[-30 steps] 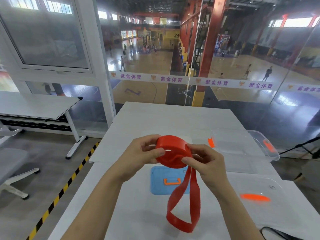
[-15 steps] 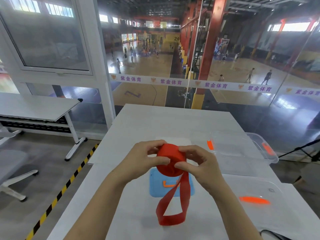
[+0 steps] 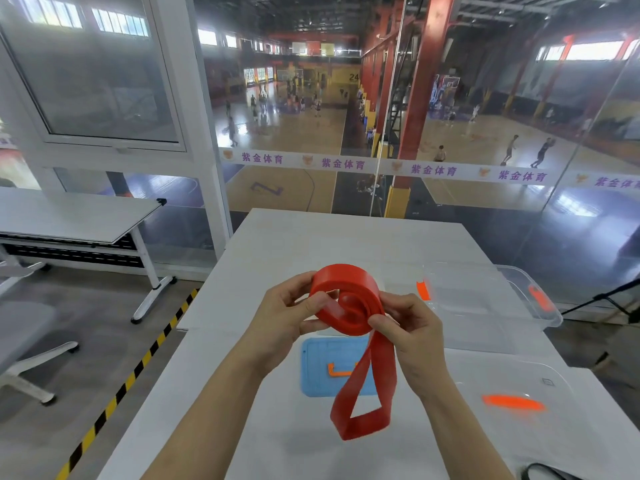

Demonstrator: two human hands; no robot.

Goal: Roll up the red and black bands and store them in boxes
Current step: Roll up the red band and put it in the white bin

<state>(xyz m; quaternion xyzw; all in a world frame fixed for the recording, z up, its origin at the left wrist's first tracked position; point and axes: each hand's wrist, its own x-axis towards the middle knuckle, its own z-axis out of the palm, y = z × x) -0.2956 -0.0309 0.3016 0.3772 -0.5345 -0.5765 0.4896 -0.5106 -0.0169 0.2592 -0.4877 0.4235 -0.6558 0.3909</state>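
A red band is partly wound into a coil that I hold above the white table. My left hand grips the coil's left side, thumb pressed on its face. My right hand pinches the coil's lower right, where the loose end hangs down in a loop over the table. A clear plastic box with orange latches stands open to the right. A black band shows only as a thin curve at the bottom right edge.
A blue lid with an orange handle lies flat under the coil. A clear lid with an orange handle rests at the right front. Glass wall stands behind the table; a second table and chair stand to the left.
The coil has turned so its open face shows toward me and has grown looser and wider. The hanging loop has swung slightly right. Both hands keep their hold.
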